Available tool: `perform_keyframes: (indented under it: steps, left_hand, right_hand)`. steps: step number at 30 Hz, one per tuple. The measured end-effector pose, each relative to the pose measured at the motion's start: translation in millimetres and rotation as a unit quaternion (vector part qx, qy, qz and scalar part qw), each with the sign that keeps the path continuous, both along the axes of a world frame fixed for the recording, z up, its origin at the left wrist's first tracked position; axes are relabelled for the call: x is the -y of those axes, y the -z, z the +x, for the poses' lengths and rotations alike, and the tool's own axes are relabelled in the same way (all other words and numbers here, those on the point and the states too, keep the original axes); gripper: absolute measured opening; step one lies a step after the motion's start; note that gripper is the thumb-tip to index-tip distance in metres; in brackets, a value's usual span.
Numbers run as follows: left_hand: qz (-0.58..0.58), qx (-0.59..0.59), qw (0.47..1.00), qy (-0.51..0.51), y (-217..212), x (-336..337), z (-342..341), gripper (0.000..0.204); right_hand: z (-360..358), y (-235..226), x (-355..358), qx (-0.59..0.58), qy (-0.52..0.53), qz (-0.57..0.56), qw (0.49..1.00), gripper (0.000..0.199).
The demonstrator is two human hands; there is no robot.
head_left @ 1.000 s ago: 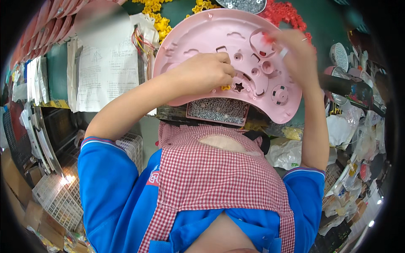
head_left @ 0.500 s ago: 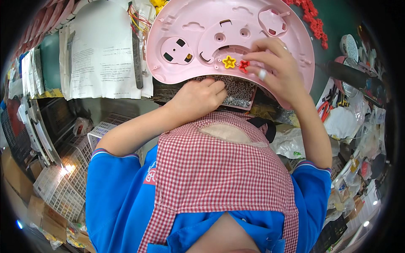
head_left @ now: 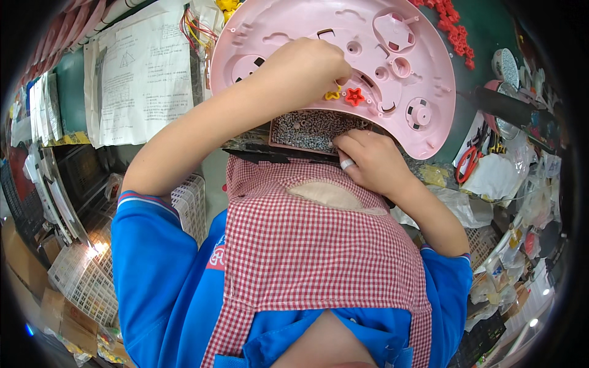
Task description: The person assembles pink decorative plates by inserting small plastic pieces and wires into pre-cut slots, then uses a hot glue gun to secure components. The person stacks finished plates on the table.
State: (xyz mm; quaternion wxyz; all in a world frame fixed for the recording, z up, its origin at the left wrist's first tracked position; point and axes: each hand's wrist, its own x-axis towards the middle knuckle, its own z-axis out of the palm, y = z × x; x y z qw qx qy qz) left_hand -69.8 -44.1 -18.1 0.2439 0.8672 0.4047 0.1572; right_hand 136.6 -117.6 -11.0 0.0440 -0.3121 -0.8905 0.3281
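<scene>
A large pink curved plastic shell (head_left: 343,24) lies with its moulded inner side up, showing posts, round sockets and cut-outs. At its near edge sit a yellow star-shaped piece (head_left: 333,94) and a red star-shaped piece (head_left: 354,96). My left hand (head_left: 316,66) is over the shell with fingers pinched beside the yellow star, which it partly covers; whatever they hold is hidden. Below the shell stands a shallow tray (head_left: 270,136) full of small metal screws (head_left: 307,132). My right hand (head_left: 371,161) dips closed fingertips into its right end, and I cannot see what they grip.
Printed sheets (head_left: 144,80) lie at the left, with coloured wires (head_left: 195,34) beside them. A string of red plastic pieces (head_left: 454,30) is at the far right. Red-handled scissors (head_left: 468,164), a dark tool (head_left: 509,110) and plastic bags (head_left: 521,147) crowd the right side. White baskets (head_left: 86,276) stand lower left.
My left hand has gone from the screw tray up onto the shell by the yellow star. My right hand has come down from the shell to the tray's right end.
</scene>
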Motion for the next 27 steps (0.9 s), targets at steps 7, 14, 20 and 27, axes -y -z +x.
perform_keyframes:
  steps: [7, 14, 20, 27]
  left_hand:
    - [-0.112, 0.027, 0.993, -0.033, -20.5, -7.6, -8.5, 0.015]
    - [-0.077, -0.015, 0.996, -0.036, -16.9, -3.0, -6.8, 0.012]
    - [0.016, 0.011, 1.0, 0.005, -5.1, -2.2, -3.7, 0.011]
    - [0.063, -0.053, 0.997, 0.006, -7.7, -3.5, -1.6, 0.011]
  right_hand:
    - [-1.4, -34.2, -50.2, -0.156, 0.138, 0.079, 0.975, 0.018]
    - [-16.1, -22.3, -82.8, 0.004, 0.145, -0.021, 0.989, 0.015]
    - [-5.4, -19.1, -76.8, -0.102, 0.214, -0.066, 0.969, 0.015]
    - [-3.4, -19.4, -76.6, -0.13, 0.233, -0.068, 0.962, 0.016]
